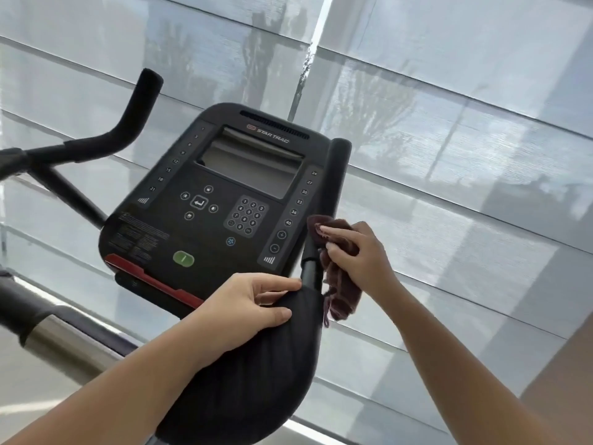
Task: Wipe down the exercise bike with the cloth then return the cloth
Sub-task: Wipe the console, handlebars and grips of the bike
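Cloth (341, 298), maroon, bunched: our right hand (356, 255) clutches it against the handlebar (324, 200); our left hand (247, 303) rests relaxed on the pad (256, 364).

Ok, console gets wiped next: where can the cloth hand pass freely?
Free: the console between screen and left hand, and the right grip above the cloth. Crowded: the grip's base, where the right hand holds the cloth near the left hand.

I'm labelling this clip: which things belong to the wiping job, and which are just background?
Job: cloth, gripped by right hand against handlebar; bike console; left hand resting on pad.
Background: window blinds; metal rail, lower left.
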Action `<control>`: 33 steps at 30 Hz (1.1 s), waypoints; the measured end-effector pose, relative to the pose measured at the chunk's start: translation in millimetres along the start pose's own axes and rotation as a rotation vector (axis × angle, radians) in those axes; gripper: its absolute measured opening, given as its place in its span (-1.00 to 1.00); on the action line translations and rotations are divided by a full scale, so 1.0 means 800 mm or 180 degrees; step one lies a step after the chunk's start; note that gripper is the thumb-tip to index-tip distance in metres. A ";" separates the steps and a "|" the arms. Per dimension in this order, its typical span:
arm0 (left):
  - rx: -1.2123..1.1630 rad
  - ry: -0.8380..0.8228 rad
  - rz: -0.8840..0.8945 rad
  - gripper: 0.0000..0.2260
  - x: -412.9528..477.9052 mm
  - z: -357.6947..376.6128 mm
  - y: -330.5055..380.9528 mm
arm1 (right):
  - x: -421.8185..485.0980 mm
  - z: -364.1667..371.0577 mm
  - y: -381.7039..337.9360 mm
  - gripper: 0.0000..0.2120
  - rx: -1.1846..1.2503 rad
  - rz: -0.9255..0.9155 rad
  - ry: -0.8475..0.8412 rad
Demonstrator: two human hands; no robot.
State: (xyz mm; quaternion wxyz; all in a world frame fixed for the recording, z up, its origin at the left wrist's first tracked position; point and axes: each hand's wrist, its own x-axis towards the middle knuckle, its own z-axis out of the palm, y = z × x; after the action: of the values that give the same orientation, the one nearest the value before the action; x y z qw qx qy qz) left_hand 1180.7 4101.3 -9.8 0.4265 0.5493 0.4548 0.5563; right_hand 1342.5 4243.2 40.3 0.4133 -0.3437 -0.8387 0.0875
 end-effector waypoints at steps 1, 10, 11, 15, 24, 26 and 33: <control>-0.0081 -0.0019 -0.0082 -0.67 0.000 -0.001 0.001 | -0.004 -0.007 -0.003 -0.70 -0.0106 -0.0108 -0.0135; -0.0522 -0.0153 -0.0317 -0.66 -0.001 -0.002 -0.002 | 0.101 -0.034 -0.032 -0.67 -0.1554 -0.1222 0.0713; -0.0522 -0.0161 -0.0297 -0.66 -0.001 -0.002 -0.003 | 0.108 -0.028 -0.031 -0.67 -0.1615 -0.1112 0.0758; -0.0467 -0.0175 -0.0215 -0.64 0.000 -0.003 -0.005 | 0.109 -0.001 -0.026 -0.67 -0.1917 -0.0840 0.0887; -0.0266 -0.0173 -0.0017 -0.63 -0.001 -0.004 -0.005 | 0.072 0.016 -0.032 -0.81 -0.2066 -0.1311 -0.0295; -0.0299 -0.0184 -0.0055 -0.63 -0.001 -0.004 -0.005 | 0.067 0.009 -0.033 -0.80 -0.1741 -0.1148 -0.0685; -0.0300 -0.0181 -0.0163 -0.63 -0.003 -0.006 -0.004 | 0.021 -0.024 -0.045 -0.72 -0.0597 -0.1000 -0.1221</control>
State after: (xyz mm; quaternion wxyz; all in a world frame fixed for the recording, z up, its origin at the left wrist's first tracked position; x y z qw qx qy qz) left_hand 1176.3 4099.7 -13.6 0.4787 0.5324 0.4298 0.5501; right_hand 1332.0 4224.6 78.6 0.2216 -0.2232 -0.9492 0.0077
